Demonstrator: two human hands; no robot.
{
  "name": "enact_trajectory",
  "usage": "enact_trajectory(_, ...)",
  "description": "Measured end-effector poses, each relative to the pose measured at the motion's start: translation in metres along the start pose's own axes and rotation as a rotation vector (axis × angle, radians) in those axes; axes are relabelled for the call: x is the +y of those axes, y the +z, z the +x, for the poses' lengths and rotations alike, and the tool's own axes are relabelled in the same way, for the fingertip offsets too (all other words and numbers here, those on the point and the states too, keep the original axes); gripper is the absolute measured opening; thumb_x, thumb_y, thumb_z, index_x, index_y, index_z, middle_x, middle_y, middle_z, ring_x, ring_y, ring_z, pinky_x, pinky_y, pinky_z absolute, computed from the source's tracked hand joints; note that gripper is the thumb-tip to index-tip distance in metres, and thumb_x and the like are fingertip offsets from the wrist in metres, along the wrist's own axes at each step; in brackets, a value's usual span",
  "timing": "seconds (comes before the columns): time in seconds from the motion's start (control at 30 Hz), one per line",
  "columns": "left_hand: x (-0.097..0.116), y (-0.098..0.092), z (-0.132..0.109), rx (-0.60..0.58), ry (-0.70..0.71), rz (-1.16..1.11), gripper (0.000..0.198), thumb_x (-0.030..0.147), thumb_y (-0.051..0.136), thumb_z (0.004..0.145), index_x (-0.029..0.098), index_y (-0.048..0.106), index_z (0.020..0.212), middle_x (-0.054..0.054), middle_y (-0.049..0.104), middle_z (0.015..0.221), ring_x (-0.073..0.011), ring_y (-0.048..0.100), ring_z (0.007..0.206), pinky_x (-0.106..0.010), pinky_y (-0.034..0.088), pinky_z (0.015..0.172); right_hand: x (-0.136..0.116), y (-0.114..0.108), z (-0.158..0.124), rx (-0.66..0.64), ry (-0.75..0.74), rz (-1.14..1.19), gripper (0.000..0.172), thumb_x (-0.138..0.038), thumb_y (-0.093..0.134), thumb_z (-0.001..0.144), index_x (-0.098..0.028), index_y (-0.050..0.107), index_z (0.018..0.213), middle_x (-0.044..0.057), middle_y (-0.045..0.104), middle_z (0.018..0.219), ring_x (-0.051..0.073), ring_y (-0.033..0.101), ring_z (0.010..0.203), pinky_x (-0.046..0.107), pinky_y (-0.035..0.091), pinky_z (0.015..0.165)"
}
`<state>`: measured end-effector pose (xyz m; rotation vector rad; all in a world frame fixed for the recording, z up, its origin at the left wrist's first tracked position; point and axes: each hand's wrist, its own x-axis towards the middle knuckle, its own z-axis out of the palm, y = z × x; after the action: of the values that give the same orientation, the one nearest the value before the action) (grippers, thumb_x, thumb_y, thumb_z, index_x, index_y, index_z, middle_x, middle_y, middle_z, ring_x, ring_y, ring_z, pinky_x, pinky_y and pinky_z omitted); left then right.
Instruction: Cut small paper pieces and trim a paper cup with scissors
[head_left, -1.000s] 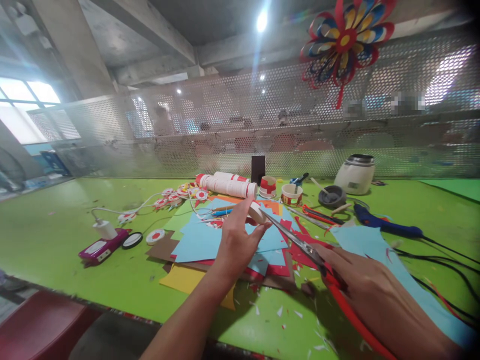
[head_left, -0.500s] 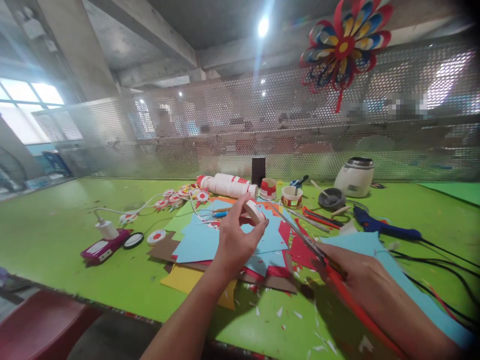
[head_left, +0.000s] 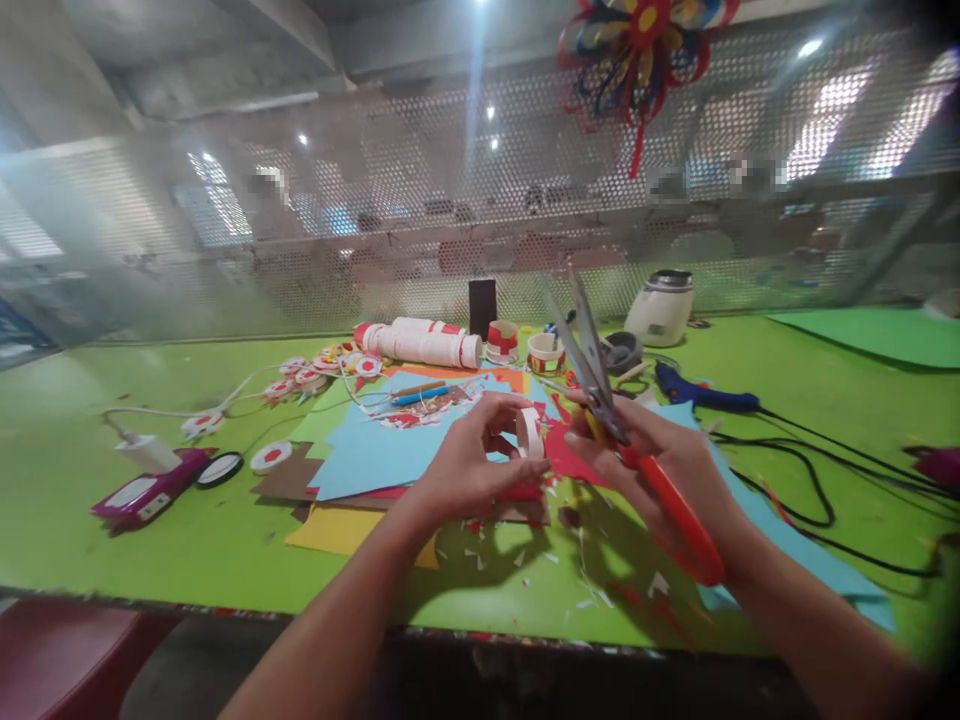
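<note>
My left hand (head_left: 466,462) pinches a small white roll of tape (head_left: 529,432) between thumb and fingers, above a pile of coloured paper sheets (head_left: 375,455). My right hand (head_left: 660,470) grips red-handled scissors (head_left: 600,385), their metal blades parted and pointing up and away. The fingertips of my right hand reach toward the tape roll, close beside it. Both hands hover over the green table (head_left: 150,540) near its front edge.
A pink device (head_left: 146,493) with a white plug (head_left: 142,452) lies left. At the back stand a white-red roll (head_left: 420,343), small cups (head_left: 545,352), a white pot (head_left: 662,307) and a blue glue gun (head_left: 697,392) with black cables (head_left: 825,480). Paper scraps litter the front.
The scissors swung from lying low and pointing left to standing upright. Both hands came closer together, and the view dropped and shifted right.
</note>
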<state>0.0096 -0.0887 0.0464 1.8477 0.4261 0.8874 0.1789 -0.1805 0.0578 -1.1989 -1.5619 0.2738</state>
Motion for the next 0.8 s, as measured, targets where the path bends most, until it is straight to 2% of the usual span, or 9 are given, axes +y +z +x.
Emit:
enact_trajectory(0.07, -0.001, 0.005, -0.001, -0.040, 0.009, 0.064, 0.046, 0.020, 0.070, 0.069, 0.016, 0.049, 0.110, -0.006, 0.058, 0.095, -0.0177, 0.059, 0.089, -0.029, 0.051, 0.071, -0.003, 0.005, 0.000, -0.017, 0.017, 0.057, 0.016, -0.017, 0.063, 0.076, -0.020, 0.063, 0.092, -0.004, 0.061, 0.070, 0.010, 0.059, 0.060, 0.016, 0.051, 0.056)
enact_trajectory(0.2, -0.003, 0.010, -0.003, -0.099, 0.060, 0.139, 0.045, 0.018, 0.069, 0.069, 0.018, 0.050, 0.110, -0.006, 0.056, 0.102, -0.0160, 0.058, 0.089, -0.028, 0.051, 0.073, -0.002, 0.011, -0.004, 0.012, 0.033, 0.093, 0.028, -0.017, 0.061, 0.079, -0.020, 0.060, 0.107, -0.002, 0.065, 0.078, 0.012, 0.064, 0.069, 0.019, 0.054, 0.064)
enact_trajectory(0.3, -0.003, 0.011, -0.003, -0.107, 0.096, 0.137, 0.045, 0.020, 0.069, 0.070, 0.019, 0.050, 0.110, -0.005, 0.055, 0.101, -0.0139, 0.057, 0.086, -0.026, 0.052, 0.072, 0.000, 0.011, -0.007, 0.031, 0.029, 0.089, 0.031, -0.013, 0.060, 0.079, -0.021, 0.059, 0.109, -0.003, 0.062, 0.076, 0.010, 0.061, 0.063, 0.018, 0.052, 0.059)
enact_trajectory(0.43, -0.003, 0.012, -0.004, -0.084, 0.122, 0.187, 0.044, 0.023, 0.070, 0.070, 0.019, 0.050, 0.110, -0.004, 0.056, 0.097, -0.0123, 0.057, 0.082, -0.025, 0.052, 0.071, -0.001, 0.010, -0.008, 0.038, 0.011, 0.081, 0.026, -0.012, 0.058, 0.079, -0.022, 0.060, 0.103, -0.005, 0.055, 0.071, 0.008, 0.055, 0.057, 0.018, 0.048, 0.054)
enact_trajectory(0.63, -0.006, 0.013, -0.006, -0.015, 0.246, 0.487, 0.041, 0.023, 0.061, 0.076, 0.018, 0.048, 0.115, -0.006, 0.059, 0.100, -0.0141, 0.055, 0.082, -0.028, 0.051, 0.070, 0.003, 0.011, -0.009, 0.045, -0.005, 0.006, 0.033, -0.010, 0.057, 0.075, -0.021, 0.058, 0.106, -0.005, 0.051, 0.069, 0.009, 0.049, 0.055, 0.020, 0.044, 0.051)
enact_trajectory(0.73, -0.008, 0.010, -0.006, 0.037, 0.209, 0.560, 0.037, 0.024, 0.060, 0.076, 0.018, 0.050, 0.111, -0.004, 0.059, 0.091, -0.0141, 0.054, 0.077, -0.029, 0.051, 0.069, 0.005, 0.011, -0.011, 0.036, -0.007, -0.037, 0.033, -0.010, 0.057, 0.073, -0.019, 0.059, 0.104, -0.004, 0.051, 0.068, 0.010, 0.048, 0.054, 0.021, 0.044, 0.051)
enact_trajectory(0.8, -0.007, 0.008, -0.005, 0.040, 0.152, 0.497, 0.035, 0.022, 0.062, 0.075, 0.018, 0.052, 0.109, -0.003, 0.058, 0.089, -0.0140, 0.055, 0.077, -0.029, 0.051, 0.068, 0.004, 0.011, -0.011, 0.036, -0.003, -0.050, 0.032, -0.012, 0.056, 0.074, -0.019, 0.058, 0.105, -0.004, 0.051, 0.069, 0.010, 0.049, 0.055, 0.022, 0.044, 0.050)
